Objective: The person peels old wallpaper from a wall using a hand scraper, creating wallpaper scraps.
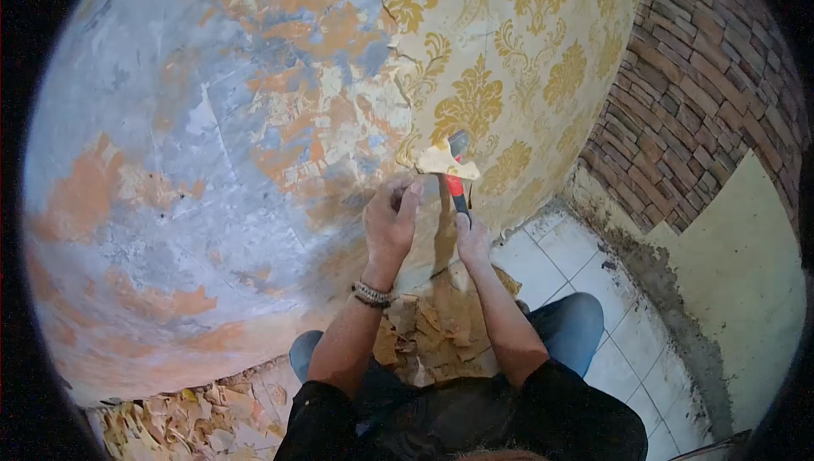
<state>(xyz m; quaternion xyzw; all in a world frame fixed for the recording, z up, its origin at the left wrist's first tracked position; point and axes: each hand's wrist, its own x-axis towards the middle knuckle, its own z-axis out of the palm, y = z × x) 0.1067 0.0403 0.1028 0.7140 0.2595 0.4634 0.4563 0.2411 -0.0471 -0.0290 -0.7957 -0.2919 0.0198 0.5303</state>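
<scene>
Wallpaper of cream printed with gold damask figures [555,54] covers the right part of the near wall, its ragged left edge meeting a stripped stretch of blue-grey and orange plaster [212,122]. Near the lower end of that edge is a hand scraper with a black and red handle [455,188], its grey head tilted up against the wallpaper. The right hand [473,241] is closed around the lower end of the handle. A torn cream scrap of wallpaper [437,161] lies across the scraper just below its head. The left hand [392,217], with a braided bracelet [371,295] at its wrist, is beside the scrap, fingers loosely curled; whether it pinches anything I cannot tell. Brown peeled pieces [441,325] lie between the person's knees, and a paler heap of shreds [186,419] lies along the wall's lower left edge. White floor tiles [610,342] run toward the adjoining wall, papered in a brown stone pattern [695,88].
</scene>
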